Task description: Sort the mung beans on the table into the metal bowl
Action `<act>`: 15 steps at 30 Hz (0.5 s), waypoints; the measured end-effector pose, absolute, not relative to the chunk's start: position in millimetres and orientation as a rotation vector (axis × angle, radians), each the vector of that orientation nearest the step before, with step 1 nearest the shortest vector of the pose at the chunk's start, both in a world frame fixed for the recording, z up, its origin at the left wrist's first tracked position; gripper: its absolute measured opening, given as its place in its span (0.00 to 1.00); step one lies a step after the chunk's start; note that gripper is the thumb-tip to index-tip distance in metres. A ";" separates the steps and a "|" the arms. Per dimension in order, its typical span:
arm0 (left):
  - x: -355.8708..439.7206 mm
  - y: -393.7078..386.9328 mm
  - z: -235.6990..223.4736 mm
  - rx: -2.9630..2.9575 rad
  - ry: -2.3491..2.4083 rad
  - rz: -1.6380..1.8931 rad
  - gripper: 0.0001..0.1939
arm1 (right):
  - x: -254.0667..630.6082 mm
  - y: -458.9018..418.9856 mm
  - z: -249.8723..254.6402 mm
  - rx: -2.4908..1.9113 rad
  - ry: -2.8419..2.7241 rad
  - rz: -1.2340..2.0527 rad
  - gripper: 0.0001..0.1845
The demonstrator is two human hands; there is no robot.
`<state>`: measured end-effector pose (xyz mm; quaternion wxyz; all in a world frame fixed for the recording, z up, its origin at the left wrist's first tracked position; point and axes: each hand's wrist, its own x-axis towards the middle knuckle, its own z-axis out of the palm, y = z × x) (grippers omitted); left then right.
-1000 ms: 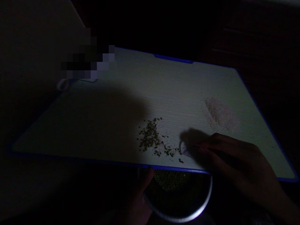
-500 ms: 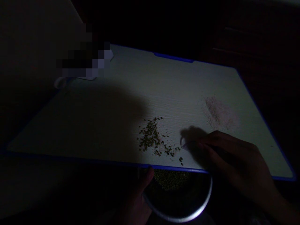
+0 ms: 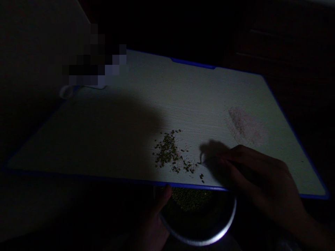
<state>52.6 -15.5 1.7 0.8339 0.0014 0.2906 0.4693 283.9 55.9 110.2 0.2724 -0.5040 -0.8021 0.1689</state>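
A loose cluster of green mung beans (image 3: 166, 150) lies on a pale board (image 3: 188, 101) with blue edging, mixed with some white grains. My right hand (image 3: 264, 181) rests low over the board, fingers pinched on a thin pointed tool (image 3: 209, 161) whose kind the dark hides. Its tip is at the right end of the bean cluster. Under the board's front edge, my left hand (image 3: 157, 223) grips the side of a metal bowl (image 3: 222, 235), thumb up near the blue edge. More green beans (image 3: 192, 198) fill the bottom of the bowl.
A pile of pale, rice-like grains (image 3: 246, 127) sits on the board's right side. At the far left corner lies a partly blurred whitish object (image 3: 95, 86) with a loop (image 3: 66, 92). The surroundings are very dark.
My right hand has shifted slightly left, bringing the tool's tip to the edge beans of the cluster. My left hand and the bowl have hardly moved.
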 end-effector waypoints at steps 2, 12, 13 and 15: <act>52.9 -12.9 5.3 0.001 0.614 1.003 0.18 | 287.2 56.9 107.8 -1.434 -2.128 0.420 0.07; 53.3 -11.2 8.9 0.007 0.637 1.006 0.23 | 282.6 70.3 112.0 -1.135 -2.235 0.525 0.12; 53.0 -11.7 8.3 0.001 0.638 1.012 0.23 | 283.2 70.2 112.5 -1.131 -2.235 0.529 0.12; 52.5 -12.1 8.1 -0.005 0.628 1.024 0.19 | 285.1 68.4 112.7 -1.133 -2.224 0.551 0.12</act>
